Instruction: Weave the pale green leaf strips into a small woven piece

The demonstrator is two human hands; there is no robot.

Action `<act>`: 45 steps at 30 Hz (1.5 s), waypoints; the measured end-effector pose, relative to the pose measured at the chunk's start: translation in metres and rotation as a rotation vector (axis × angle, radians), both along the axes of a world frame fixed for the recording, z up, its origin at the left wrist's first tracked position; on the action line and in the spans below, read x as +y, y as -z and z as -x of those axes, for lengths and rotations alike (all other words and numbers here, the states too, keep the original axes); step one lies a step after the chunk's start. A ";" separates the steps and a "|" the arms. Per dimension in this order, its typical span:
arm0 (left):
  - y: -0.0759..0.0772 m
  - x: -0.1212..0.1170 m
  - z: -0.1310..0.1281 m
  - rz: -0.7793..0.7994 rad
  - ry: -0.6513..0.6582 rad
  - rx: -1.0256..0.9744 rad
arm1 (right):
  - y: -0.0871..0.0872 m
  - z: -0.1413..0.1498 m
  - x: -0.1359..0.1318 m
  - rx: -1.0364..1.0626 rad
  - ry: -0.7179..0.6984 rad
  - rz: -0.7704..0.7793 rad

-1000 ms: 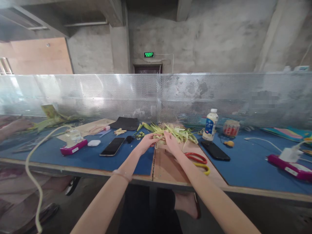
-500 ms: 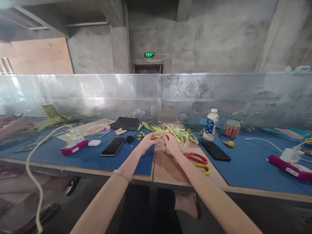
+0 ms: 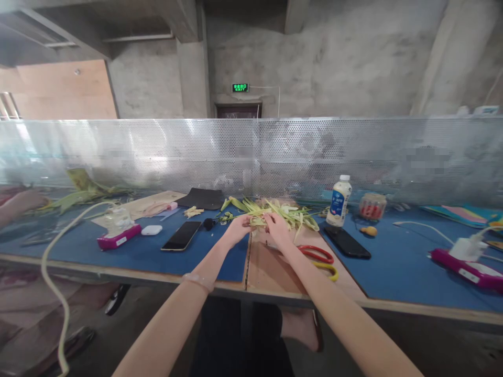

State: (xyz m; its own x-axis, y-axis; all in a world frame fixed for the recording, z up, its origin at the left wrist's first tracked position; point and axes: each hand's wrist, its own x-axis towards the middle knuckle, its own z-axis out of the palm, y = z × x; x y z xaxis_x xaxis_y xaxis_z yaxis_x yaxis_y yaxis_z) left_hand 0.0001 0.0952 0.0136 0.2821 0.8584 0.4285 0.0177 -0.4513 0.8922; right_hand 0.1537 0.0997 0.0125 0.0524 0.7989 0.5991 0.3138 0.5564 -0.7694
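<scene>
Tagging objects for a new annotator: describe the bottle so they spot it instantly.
Find the perforated metal screen behind the blue-topped table. Right of the green strips, just beyond a black phone, the bottle stands upright. A white cap and blue label set it apart from the squat jar to its right, with red inside.

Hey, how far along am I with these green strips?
Looks done: the pile is in narrow, separate strips. In hand: your left hand and right hand hold a small pale-green bunch. Probably left: the loose strips in the pile. No finished piece is identifiable.
</scene>
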 end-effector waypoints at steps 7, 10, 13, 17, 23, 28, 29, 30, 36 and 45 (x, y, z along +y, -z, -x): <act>0.002 0.000 0.003 0.017 -0.017 0.061 | 0.001 -0.003 -0.001 -0.126 0.174 -0.133; 0.001 -0.002 0.004 0.030 -0.027 0.076 | 0.001 -0.004 -0.002 -0.162 0.239 -0.150; -0.002 -0.006 0.005 0.003 -0.001 0.079 | 0.002 -0.006 -0.004 -0.230 0.309 -0.112; -0.005 -0.012 0.006 -0.016 0.072 0.091 | 0.002 -0.008 -0.004 -0.300 0.394 -0.083; -0.006 -0.019 0.004 -0.002 0.128 0.136 | -0.003 -0.010 -0.006 -0.309 0.469 -0.024; -0.007 -0.021 0.003 -0.003 0.147 0.149 | -0.004 -0.009 -0.008 -0.330 0.505 -0.017; -0.007 -0.021 0.004 -0.009 0.150 0.151 | -0.004 -0.009 -0.008 -0.345 0.508 -0.017; -0.007 -0.021 0.004 -0.015 0.152 0.153 | -0.004 -0.009 -0.008 -0.363 0.509 -0.017; -0.006 -0.016 0.010 -0.014 0.170 0.179 | -0.004 -0.016 -0.005 -0.562 0.515 -0.062; -0.014 -0.023 0.018 0.061 0.248 0.184 | -0.007 -0.036 0.003 -0.813 0.425 -0.242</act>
State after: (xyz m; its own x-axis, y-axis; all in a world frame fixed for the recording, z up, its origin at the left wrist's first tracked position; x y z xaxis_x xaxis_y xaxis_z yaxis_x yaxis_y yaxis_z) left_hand -0.0174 0.0726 0.0281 0.5542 0.7762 0.3006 0.0776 -0.4077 0.9098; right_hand 0.1894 0.1023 0.0199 -0.1957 0.6582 0.7270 0.9156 0.3881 -0.1048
